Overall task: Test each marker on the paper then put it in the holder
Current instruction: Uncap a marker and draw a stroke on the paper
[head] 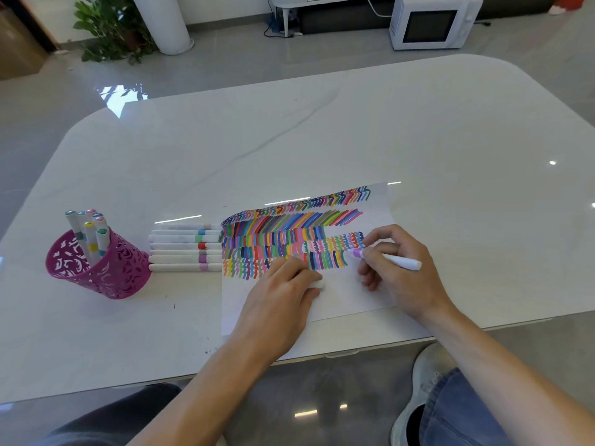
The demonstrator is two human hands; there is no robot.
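A white sheet of paper, covered in rows of coloured strokes, lies on the table in front of me. My right hand grips a white marker with a purple band, its tip touching the paper at the right end of a stroke row. My left hand rests on the paper, closed around a small white marker cap. A magenta cut-out holder at the left holds several markers. Between holder and paper lies a row of several capped markers.
The white table has rounded corners; its near edge runs just below the paper. My knees and a shoe show under it. On the floor beyond stand a potted plant and a white microwave.
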